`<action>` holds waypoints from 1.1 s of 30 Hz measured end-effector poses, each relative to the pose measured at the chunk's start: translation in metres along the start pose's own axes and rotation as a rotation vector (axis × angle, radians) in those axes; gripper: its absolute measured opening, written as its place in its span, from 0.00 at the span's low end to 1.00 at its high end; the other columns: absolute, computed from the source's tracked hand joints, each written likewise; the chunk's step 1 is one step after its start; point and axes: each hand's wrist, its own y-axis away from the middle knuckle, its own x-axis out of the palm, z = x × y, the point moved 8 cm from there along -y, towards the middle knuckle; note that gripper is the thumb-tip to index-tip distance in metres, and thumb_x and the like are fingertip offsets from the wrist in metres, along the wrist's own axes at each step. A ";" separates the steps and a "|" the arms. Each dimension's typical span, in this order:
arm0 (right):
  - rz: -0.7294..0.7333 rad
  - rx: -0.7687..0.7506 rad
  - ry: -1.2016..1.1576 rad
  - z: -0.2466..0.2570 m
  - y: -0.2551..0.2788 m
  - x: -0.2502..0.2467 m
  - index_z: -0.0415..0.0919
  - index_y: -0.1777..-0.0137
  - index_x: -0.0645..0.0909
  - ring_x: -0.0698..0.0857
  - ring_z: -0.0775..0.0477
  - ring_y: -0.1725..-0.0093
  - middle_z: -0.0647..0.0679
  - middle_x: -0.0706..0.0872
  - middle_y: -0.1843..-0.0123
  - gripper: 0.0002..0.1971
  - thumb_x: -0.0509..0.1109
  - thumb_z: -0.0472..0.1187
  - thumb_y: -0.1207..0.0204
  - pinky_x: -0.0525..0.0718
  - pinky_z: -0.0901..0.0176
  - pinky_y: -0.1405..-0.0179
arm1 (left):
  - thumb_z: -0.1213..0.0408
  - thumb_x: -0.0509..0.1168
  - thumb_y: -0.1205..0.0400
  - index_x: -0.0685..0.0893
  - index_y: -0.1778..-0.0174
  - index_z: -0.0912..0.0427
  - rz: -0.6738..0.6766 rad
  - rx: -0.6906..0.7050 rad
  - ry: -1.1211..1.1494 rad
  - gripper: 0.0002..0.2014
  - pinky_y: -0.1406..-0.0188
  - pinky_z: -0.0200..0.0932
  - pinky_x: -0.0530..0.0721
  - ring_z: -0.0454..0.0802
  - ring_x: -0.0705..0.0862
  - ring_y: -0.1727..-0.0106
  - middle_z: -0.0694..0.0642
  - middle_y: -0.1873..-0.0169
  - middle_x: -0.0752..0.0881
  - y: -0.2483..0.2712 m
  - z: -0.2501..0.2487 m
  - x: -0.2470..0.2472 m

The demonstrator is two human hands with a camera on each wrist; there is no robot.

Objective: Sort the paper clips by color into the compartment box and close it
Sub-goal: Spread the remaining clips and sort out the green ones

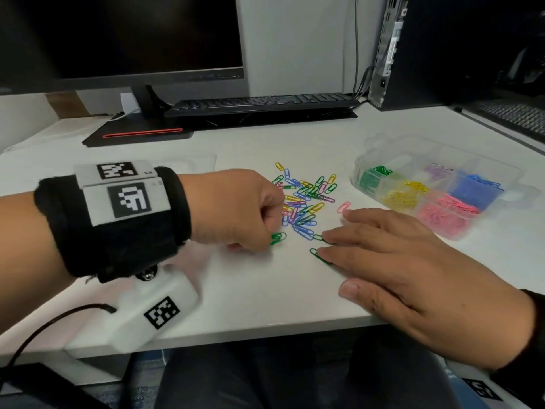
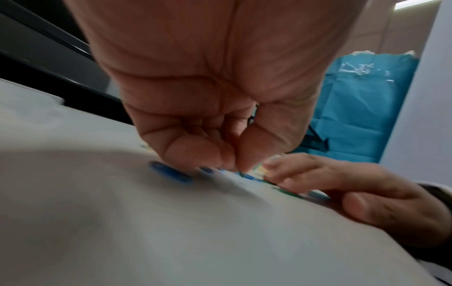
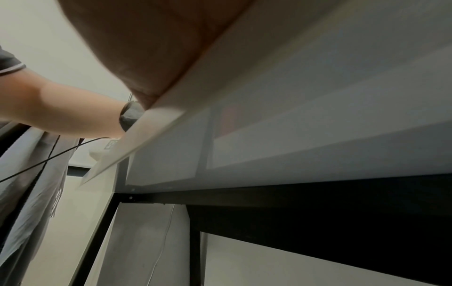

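Note:
A loose pile of mixed-colour paper clips (image 1: 303,199) lies mid-table. My left hand (image 1: 265,240) is curled into a fist at the pile's left edge and pinches a few green clips (image 1: 278,238) against the table; the left wrist view shows its thumb and fingertips (image 2: 234,166) pressed together. My right hand (image 1: 354,255) lies flat, its straight fingers touching two green clips (image 1: 318,255) below the pile. The clear compartment box (image 1: 368,152) stands open at the right, holding green, yellow, pink, blue and purple clips. The right wrist view shows only my palm (image 3: 146,48) and the table's underside.
A single pink clip (image 1: 343,207) lies just right of the pile. At the back stand a monitor (image 1: 124,36), a black keyboard (image 1: 265,103) and a computer case (image 1: 442,48). The table's front edge (image 1: 265,329) runs close below my hands.

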 end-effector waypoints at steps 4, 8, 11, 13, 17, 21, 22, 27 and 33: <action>-0.097 -0.009 -0.081 -0.003 0.000 -0.006 0.53 0.28 0.78 0.69 0.49 0.22 0.61 0.78 0.28 0.20 0.57 0.55 0.16 0.69 0.49 0.27 | 0.72 0.70 0.31 0.82 0.64 0.58 0.017 0.098 0.035 0.06 0.75 0.44 0.81 0.46 0.77 0.76 0.53 0.74 0.83 -0.006 -0.023 0.007; -0.194 0.137 -0.167 -0.019 -0.002 -0.013 0.50 0.31 0.80 0.70 0.52 0.25 0.58 0.80 0.31 0.19 0.58 0.53 0.17 0.70 0.49 0.27 | 0.74 0.63 0.24 0.89 0.52 0.47 0.010 0.103 0.026 0.17 0.71 0.47 0.89 0.48 0.81 0.75 0.51 0.73 0.84 -0.010 -0.023 -0.001; -0.136 0.152 -0.088 -0.017 -0.005 -0.008 0.52 0.34 0.80 0.71 0.50 0.27 0.57 0.79 0.33 0.18 0.56 0.54 0.17 0.68 0.51 0.27 | 0.71 0.61 0.21 0.86 0.39 0.37 0.048 0.092 -0.146 0.23 0.67 0.25 0.80 0.33 0.81 0.75 0.34 0.77 0.82 -0.009 -0.023 0.004; -0.109 0.142 -0.050 -0.015 -0.006 -0.007 0.51 0.35 0.80 0.72 0.49 0.28 0.57 0.80 0.33 0.18 0.55 0.54 0.17 0.67 0.53 0.28 | 0.68 0.62 0.19 0.83 0.36 0.35 0.035 0.110 -0.223 0.23 0.63 0.16 0.71 0.22 0.79 0.64 0.20 0.67 0.82 -0.005 -0.024 0.005; -0.061 0.153 -0.037 -0.014 -0.005 -0.006 0.52 0.32 0.78 0.72 0.50 0.27 0.59 0.78 0.32 0.19 0.54 0.55 0.16 0.68 0.52 0.28 | 0.66 0.62 0.18 0.83 0.36 0.32 0.015 0.127 -0.254 0.22 0.47 0.14 0.67 0.27 0.77 0.44 0.28 0.43 0.83 0.002 -0.012 0.002; 0.067 0.162 0.010 -0.010 -0.004 0.001 0.59 0.24 0.68 0.65 0.47 0.21 0.56 0.72 0.27 0.23 0.47 0.61 0.15 0.67 0.45 0.26 | 0.63 0.63 0.18 0.84 0.37 0.33 0.010 0.106 -0.238 0.20 0.44 0.18 0.70 0.27 0.78 0.42 0.25 0.43 0.83 0.012 -0.001 -0.001; 0.110 0.162 0.041 -0.009 -0.004 0.004 0.61 0.22 0.65 0.63 0.45 0.20 0.54 0.71 0.25 0.25 0.44 0.63 0.15 0.65 0.44 0.24 | 0.63 0.63 0.19 0.84 0.37 0.33 -0.014 0.099 -0.237 0.20 0.48 0.17 0.70 0.27 0.79 0.45 0.26 0.45 0.84 0.012 0.000 -0.004; 0.188 0.163 0.040 -0.005 -0.009 0.009 0.63 0.20 0.61 0.58 0.47 0.18 0.53 0.67 0.21 0.28 0.39 0.68 0.17 0.56 0.47 0.21 | 0.62 0.61 0.17 0.76 0.29 0.31 -0.067 0.120 -0.301 0.24 0.67 0.13 0.66 0.15 0.73 0.67 0.22 0.72 0.78 0.006 -0.017 -0.008; 0.153 0.242 0.024 -0.009 -0.012 0.005 0.60 0.20 0.58 0.53 0.51 0.17 0.56 0.64 0.21 0.31 0.37 0.70 0.20 0.53 0.50 0.19 | 0.55 0.62 0.17 0.71 0.27 0.27 -0.030 0.161 -0.360 0.24 0.50 0.27 0.68 0.30 0.73 0.52 0.30 0.38 0.81 0.007 -0.017 0.001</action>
